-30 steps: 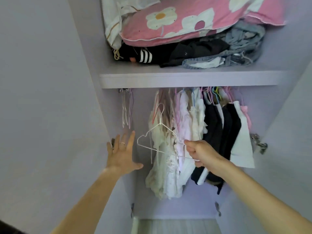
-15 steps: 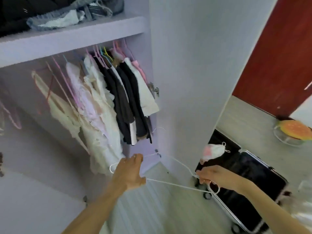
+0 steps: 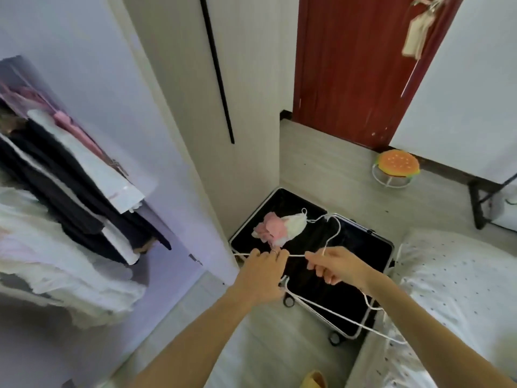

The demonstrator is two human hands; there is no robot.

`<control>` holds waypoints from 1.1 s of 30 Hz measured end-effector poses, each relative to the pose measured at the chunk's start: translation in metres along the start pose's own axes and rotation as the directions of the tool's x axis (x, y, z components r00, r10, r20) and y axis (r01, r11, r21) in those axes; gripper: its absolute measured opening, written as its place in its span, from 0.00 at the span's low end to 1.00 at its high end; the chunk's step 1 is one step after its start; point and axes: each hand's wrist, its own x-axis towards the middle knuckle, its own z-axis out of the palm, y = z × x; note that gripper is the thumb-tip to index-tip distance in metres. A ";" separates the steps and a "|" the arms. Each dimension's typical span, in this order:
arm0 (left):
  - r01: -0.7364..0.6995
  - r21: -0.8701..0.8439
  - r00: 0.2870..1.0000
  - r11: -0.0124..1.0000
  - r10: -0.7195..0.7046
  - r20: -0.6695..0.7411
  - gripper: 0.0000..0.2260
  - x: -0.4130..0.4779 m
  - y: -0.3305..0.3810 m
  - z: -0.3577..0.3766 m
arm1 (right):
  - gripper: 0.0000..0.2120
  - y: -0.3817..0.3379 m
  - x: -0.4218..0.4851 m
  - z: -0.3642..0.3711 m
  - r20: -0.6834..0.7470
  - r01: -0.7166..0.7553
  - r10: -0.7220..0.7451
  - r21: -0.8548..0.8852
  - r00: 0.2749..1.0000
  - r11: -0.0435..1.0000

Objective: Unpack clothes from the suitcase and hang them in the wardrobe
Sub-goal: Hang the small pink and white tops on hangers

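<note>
White wire hanger (image 3: 339, 229) gripped by both hands, left hand (image 3: 261, 271) and right hand (image 3: 334, 264) curled on it, close together above open black suitcase (image 3: 361, 247). One pink-and-white garment (image 3: 279, 229) left inside, unhung. Lilac wardrobe (image 3: 112, 79) already well stocked; task looks nearly finished

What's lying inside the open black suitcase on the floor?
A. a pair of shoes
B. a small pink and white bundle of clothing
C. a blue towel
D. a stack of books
B: a pink and white bundle of clothing lies on the black lining of the suitcase, just beyond the white wire hangers that the left hand and right hand hold.
</note>
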 end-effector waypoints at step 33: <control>0.322 0.035 0.775 0.946 -0.285 0.564 0.33 0.412 -0.167 0.378 | 0.08 0.270 0.490 -0.088 -0.609 -0.170 -0.099 -0.368 0.787 0.914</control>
